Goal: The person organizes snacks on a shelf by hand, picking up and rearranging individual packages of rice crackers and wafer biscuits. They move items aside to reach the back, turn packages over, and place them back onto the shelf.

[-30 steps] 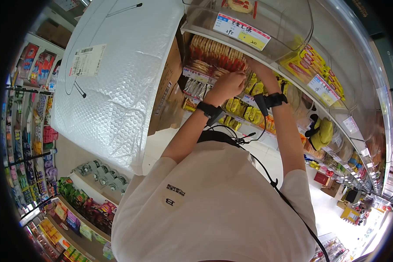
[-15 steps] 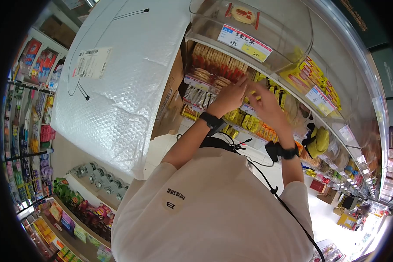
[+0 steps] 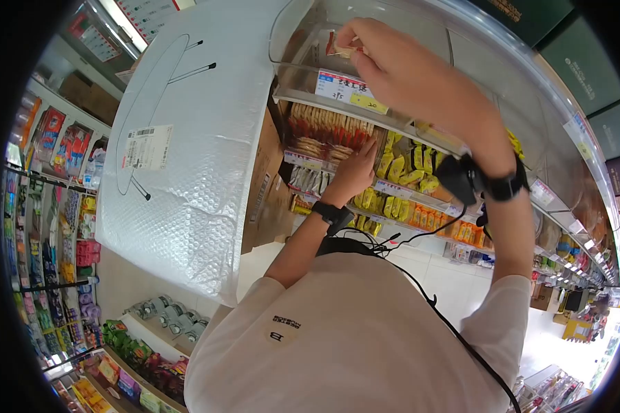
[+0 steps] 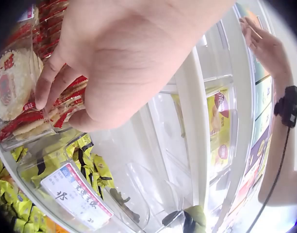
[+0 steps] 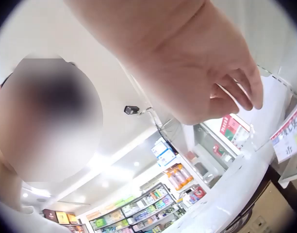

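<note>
My left hand [image 3: 355, 175] is at the lower clear bin, among clear packets of round crackers [image 4: 11, 82] with red ends. Its fingers [image 4: 50, 80] reach down onto the packets, nearly straight, and the palm hides part of the row. Higher up, my right hand [image 3: 399, 65] is over the top clear bin. Thumb and fingertips pinch a similar cracker packet [image 3: 333, 47], mostly covered by the hand. In the left wrist view the right hand [image 4: 267, 53] is raised at the upper right.
A price label [image 3: 351, 89] fronts the top bin. Yellow packets [image 3: 410, 165] fill bins right of the crackers. To the left stands a large bubble-wrapped box [image 3: 186, 158], with a brown carton [image 3: 262, 186] beside it. A black cable [image 3: 420, 286] runs down from the wrists.
My right hand has gone from beside the left hand up to the top bin, at the cracker packet lying there. The left hand has stayed at the lower crackers.
</note>
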Demonstrator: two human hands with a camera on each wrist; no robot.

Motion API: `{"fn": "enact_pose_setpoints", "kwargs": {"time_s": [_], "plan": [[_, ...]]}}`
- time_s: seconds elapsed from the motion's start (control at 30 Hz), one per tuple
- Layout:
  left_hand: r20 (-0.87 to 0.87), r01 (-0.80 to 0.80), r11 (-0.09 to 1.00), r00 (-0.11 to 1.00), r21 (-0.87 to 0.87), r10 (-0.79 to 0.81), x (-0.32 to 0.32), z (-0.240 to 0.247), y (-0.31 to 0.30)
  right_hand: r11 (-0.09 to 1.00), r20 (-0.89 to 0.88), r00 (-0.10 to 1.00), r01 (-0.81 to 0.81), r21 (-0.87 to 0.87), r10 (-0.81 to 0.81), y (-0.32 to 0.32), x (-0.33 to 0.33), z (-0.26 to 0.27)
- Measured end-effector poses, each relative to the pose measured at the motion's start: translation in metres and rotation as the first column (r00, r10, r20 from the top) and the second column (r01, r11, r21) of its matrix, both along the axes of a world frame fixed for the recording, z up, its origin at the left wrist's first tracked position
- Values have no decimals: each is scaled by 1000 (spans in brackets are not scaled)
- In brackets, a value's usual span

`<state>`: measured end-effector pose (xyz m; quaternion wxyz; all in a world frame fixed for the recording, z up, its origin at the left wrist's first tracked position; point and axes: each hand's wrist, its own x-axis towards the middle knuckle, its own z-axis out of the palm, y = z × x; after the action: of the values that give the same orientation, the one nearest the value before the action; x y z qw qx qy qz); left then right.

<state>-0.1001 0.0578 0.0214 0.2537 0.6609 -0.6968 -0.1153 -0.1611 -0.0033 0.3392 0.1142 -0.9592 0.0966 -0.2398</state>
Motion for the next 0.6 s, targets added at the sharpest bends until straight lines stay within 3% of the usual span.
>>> {"fn": "enact_pose_setpoints", "kwargs": {"time_s": [0.03, 0.07, 0.1, 0.2, 0.3, 0.4, 0.6], "plan": [[-11, -2, 1000, 1000, -5, 2, 0, 6, 2, 1000, -101, 995, 5, -30, -8, -20, 11, -3], [9, 19, 997, 1000, 73, -20, 1, 10, 1, 998, -354, 933, 62, -3, -59, -28, 24, 5], [9, 19, 999, 1000, 51, -19, 2, 8, 0, 992, -583, 806, 129, 7, -101, -35, 37, 13], [13, 21, 1000, 1000, -1, -21, 2, -3, -3, 990, -758, 645, 137, -14, -100, -79, 70, -5], [17, 23, 1000, 1000, -12, -23, 2, -4, -2, 995, -808, 581, 72, -69, -98, -99, 82, -6], [12, 20, 1000, 1000, -11, -19, 2, -2, -1, 983, -886, 452, 184, -22, -104, -109, 93, -11], [14, 16, 995, 1000, -96, -15, 2, -20, -6, 973, -922, 365, 227, -48, -130, -123, 100, -21]]}}
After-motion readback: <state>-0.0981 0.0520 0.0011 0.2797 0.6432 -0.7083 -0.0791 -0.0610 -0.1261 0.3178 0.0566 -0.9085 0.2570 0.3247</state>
